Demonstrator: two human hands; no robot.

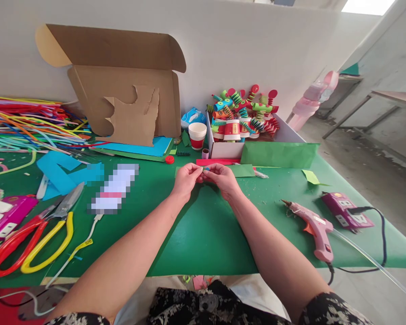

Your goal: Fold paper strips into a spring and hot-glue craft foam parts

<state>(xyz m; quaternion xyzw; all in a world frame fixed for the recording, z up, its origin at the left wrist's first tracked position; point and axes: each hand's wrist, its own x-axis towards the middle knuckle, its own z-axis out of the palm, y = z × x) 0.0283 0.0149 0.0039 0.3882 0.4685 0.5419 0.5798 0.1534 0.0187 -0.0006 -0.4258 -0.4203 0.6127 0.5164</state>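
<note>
Two hands (186, 181) (226, 180) in tight pinches, tiny piece (207, 169) between

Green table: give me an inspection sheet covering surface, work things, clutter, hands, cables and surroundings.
Surface: glossy green tabletop, lime-green paper scrap at right.
Work things: tiny piece showing blue, mostly hidden; white cardboard box of colourful paper-cup figures behind.
Clutter: red-and-yellow-handled metal scissors and blue paper strips at left; pink glue gun at right.
Hands: left hand and right hand meet, both pinching the tiny piece.
Cables: white cable at left, running over the front edge; black cord at right, plugged into a purple socket block.
Surroundings: white wall behind, grey floor at right.
</note>
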